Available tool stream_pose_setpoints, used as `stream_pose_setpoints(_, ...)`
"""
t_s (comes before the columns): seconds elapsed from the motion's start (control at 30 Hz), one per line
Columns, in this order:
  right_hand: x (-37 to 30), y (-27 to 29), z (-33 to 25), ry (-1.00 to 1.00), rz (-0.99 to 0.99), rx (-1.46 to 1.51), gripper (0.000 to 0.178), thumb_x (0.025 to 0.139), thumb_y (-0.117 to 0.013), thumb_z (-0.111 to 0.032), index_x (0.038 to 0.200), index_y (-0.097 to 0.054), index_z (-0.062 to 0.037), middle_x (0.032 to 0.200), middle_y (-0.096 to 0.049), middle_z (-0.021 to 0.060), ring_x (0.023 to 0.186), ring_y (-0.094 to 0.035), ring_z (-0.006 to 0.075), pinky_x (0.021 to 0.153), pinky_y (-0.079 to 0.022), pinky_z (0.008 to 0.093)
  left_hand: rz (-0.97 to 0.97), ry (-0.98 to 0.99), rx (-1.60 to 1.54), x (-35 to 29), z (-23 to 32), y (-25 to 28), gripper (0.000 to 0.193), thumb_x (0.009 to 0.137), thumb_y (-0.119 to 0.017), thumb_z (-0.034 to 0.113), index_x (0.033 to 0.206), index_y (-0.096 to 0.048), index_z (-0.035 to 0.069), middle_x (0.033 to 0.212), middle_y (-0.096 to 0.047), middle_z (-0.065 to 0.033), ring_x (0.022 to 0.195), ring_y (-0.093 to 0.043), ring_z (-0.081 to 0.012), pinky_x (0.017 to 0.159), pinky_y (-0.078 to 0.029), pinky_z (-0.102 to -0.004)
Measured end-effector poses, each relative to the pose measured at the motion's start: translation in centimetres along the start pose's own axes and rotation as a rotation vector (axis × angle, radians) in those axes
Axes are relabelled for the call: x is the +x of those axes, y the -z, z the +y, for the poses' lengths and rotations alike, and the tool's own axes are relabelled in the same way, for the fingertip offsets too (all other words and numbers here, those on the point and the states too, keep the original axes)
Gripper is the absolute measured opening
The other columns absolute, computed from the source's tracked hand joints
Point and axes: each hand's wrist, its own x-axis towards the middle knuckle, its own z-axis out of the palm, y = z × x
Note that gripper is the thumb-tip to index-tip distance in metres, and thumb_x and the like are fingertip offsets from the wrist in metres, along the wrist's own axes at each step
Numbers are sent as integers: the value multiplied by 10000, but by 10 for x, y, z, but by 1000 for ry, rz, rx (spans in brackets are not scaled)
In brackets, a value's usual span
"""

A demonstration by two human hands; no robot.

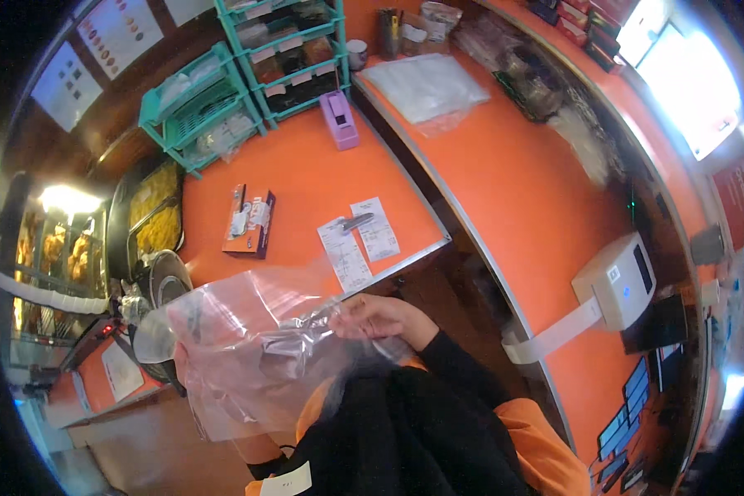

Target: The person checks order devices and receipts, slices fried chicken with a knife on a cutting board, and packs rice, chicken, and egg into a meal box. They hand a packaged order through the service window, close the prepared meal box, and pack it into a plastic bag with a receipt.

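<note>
A large clear plastic bag [248, 347] is spread out in front of my body, over the counter's near edge. My right hand [374, 317] is closed on the bag's right side, the plastic bunched at its fingertips. My left hand is behind or inside the bag; only the wrist [259, 449] shows plainly, and its fingers are blurred by the plastic. Just beyond the bag lie two paper receipts, a left receipt [345, 260] and a right receipt [380, 241], with a small grey metal object [356, 221] resting across them. An orange and black box [250, 223] sits to their left.
Teal racks [293, 62] and a purple dispenser [339, 120] stand at the back. Clear bags [426, 87] lie stacked on the right counter, where a white printer [616, 281] trails a paper strip. Yellow food trays [157, 207] and a lit cabinet [58, 248] are left. A gap separates the counters.
</note>
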Motion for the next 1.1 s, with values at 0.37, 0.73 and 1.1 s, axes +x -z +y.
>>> stream_pose_setpoints(0.37,-13,10,-79,296,248,-759,164,862,-620,-100,940,-677,33,828,-661,56,699,-597,104,606,-457,215,-167,76,-46,24,-2,2,593,991,-422,427,1412,-371,11,1369,-484,-163,1044,-604,-300,889,-513,-438)
stream_pose_setpoints(0.73,-45,-43,-151,414,146,-603,177,808,-754,-91,923,-712,36,766,-679,70,623,-589,92,531,-442,239,-306,-60,835,126,17,8,458,967,-482,366,1318,-511,74,1204,-608,-146,915,-650,-293,787,-534,-469)
stream_pose_setpoints(1.1,0,-88,-146,601,543,-1203,314,680,-843,-167,794,-646,50,788,-667,44,689,-611,105,597,-499,286,-474,244,1127,141,-82,-138,313,868,-695,287,1064,-611,57,923,-613,-42,767,-594,-126,651,-451,-256)
